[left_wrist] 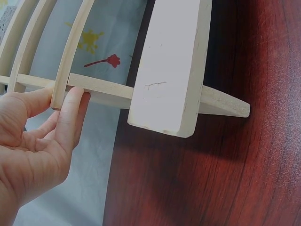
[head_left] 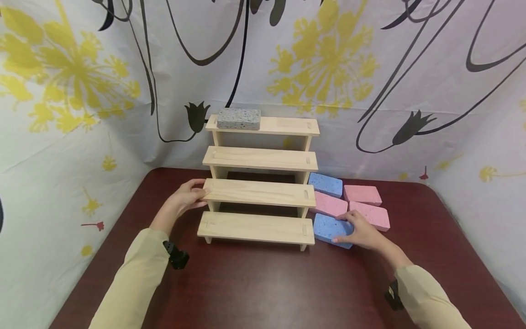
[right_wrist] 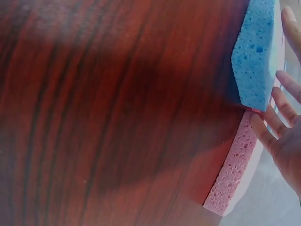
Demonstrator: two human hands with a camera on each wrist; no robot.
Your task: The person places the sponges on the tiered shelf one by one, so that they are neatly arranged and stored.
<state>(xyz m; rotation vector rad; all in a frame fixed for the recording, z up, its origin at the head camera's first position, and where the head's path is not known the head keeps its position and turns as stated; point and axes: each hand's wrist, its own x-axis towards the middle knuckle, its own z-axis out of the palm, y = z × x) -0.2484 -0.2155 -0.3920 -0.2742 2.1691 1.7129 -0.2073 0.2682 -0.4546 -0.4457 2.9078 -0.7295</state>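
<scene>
A wooden step shelf with stacked boards stands on the table. My left hand pinches the left end of its second board from the bottom; the left wrist view shows thumb and fingers on either side of that board's end. To the right of the shelf, my right hand holds the front blue sponge, thumb at its near edge and fingers at the far side. In the right wrist view, fingers lie beside the blue sponge and a pink sponge.
A grey speckled sponge rests on the top board, at the left. Behind my right hand lie another blue sponge and pink sponges on the dark red table. A patterned cloth hangs behind.
</scene>
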